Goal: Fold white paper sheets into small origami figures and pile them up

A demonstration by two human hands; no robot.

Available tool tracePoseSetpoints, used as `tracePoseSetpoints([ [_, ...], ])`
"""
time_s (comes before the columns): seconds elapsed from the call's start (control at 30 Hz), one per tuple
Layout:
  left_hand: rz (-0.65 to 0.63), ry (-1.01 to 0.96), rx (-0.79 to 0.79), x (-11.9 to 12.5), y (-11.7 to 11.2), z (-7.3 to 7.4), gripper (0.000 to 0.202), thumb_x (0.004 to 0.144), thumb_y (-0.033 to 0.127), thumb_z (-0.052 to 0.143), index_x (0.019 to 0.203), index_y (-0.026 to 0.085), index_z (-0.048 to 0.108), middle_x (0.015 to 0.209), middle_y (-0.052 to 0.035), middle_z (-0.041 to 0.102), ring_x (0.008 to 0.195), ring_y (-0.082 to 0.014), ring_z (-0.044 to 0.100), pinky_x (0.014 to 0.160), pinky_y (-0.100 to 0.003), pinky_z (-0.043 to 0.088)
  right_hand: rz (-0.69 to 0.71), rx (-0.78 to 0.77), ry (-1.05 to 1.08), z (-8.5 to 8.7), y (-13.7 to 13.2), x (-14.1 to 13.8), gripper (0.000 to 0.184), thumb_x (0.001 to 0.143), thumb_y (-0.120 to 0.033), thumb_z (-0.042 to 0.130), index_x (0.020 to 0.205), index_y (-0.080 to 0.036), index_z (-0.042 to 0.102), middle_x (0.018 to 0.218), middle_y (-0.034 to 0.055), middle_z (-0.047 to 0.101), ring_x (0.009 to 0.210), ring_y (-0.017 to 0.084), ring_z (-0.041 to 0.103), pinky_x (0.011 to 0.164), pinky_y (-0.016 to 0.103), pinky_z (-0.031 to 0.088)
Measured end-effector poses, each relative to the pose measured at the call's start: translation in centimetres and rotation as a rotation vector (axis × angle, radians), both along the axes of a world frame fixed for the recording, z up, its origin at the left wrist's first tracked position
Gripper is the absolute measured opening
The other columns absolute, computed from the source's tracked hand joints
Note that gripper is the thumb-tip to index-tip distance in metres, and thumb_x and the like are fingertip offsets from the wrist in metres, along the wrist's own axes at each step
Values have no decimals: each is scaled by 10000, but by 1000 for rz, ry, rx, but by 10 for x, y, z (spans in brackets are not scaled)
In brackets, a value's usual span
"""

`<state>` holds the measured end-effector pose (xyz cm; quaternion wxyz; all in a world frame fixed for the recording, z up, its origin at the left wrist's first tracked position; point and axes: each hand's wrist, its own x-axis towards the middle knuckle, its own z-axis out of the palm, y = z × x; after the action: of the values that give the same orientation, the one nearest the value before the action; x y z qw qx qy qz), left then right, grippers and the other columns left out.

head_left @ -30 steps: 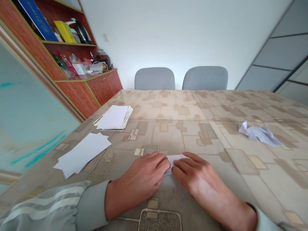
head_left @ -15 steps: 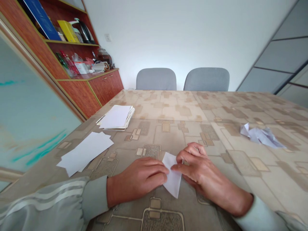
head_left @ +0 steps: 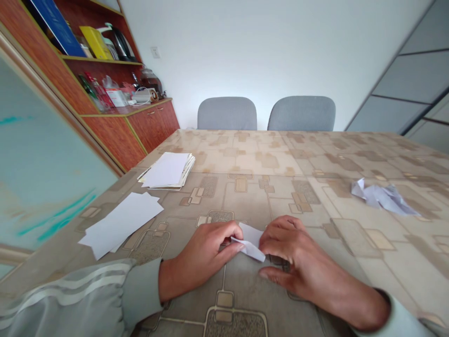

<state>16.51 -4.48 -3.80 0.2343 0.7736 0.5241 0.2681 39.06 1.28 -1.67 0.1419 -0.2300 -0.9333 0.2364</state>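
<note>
A small folded piece of white paper (head_left: 251,235) lies between my hands, its near edge lifted and bent over. My left hand (head_left: 205,250) is closed on its left side, pinching the lifted edge between thumb and forefinger. On the right, the fingers of my right hand (head_left: 298,252) touch the paper's right edge. The thumb of that hand is spread away below, off the paper, so the hand is open.
Loose white sheets (head_left: 122,222) lie to the left, with a stack of paper (head_left: 167,169) behind them. Crumpled folded paper (head_left: 382,196) rests at the right of the patterned table (head_left: 242,201). Two grey chairs (head_left: 227,113) stand at the far edge. A wooden cabinet (head_left: 114,135) is at left.
The paper's near part has been folded up from lying flat. My left hand has moved from pressing on it to pinching its edge; my right thumb has come away from it.
</note>
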Motion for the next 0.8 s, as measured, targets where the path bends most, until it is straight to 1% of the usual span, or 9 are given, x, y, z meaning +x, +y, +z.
tracePoseSetpoints([
  [0.07,-55,39,19,-3,-3,1,117,959,277,540,903,188,591,824,16,647,758,-137,596,681,-228,400,28,22,-10,1,-2,1,164,869,-208,674,724,-199,598,783,-31,643,868,160,562,944,379,296],
  [0.17,-95,73,43,-4,-4,2,143,983,281,493,923,188,582,850,5,640,787,-146,592,706,-239,400,-8,12,1,0,-3,1,166,865,-152,656,713,-187,599,773,-24,637,842,156,558,909,368,318],
  [0.27,-29,46,27,0,-1,2,121,966,271,523,887,189,564,801,20,614,744,-137,574,666,-229,385,-102,-19,25,-6,-4,-4,121,842,-153,673,736,-190,627,788,-13,636,850,174,554,864,370,332],
  [0.37,55,22,-3,5,5,-1,94,934,257,571,868,193,554,751,38,595,689,-130,555,621,-225,362,-211,-38,19,-15,-3,-9,201,868,-226,663,675,-190,622,748,-5,618,820,186,546,803,365,341],
  [0.43,82,11,-11,7,9,-2,77,925,244,581,873,195,553,735,45,587,672,-128,549,611,-224,355,-282,-23,22,-20,-2,-12,255,876,-246,657,633,-188,608,720,0,602,797,189,539,770,358,339],
  [0.57,75,-5,7,7,14,-6,57,921,224,584,886,200,546,738,50,582,669,-125,545,617,-221,359,-377,26,33,-26,-2,-15,252,841,-266,695,616,-193,610,709,6,597,792,202,531,760,358,329],
  [0.67,75,18,31,7,14,-7,73,901,209,612,916,200,541,782,38,590,703,-136,553,638,-225,375,-464,45,14,-27,-2,-18,203,771,-241,757,629,-200,617,722,1,612,808,217,530,765,362,314],
  [0.73,78,42,46,7,13,-7,133,889,207,631,986,202,539,836,22,602,734,-149,563,656,-232,393,-506,49,10,-28,-2,-20,175,725,-220,786,667,-204,622,734,-5,622,818,225,528,767,363,307],
  [0.8,71,67,60,7,13,-6,198,895,216,626,1067,207,528,899,4,618,770,-161,575,681,-243,414,-514,54,8,-28,-2,-20,169,718,-212,785,691,-206,619,738,-8,626,817,226,525,773,366,305],
])
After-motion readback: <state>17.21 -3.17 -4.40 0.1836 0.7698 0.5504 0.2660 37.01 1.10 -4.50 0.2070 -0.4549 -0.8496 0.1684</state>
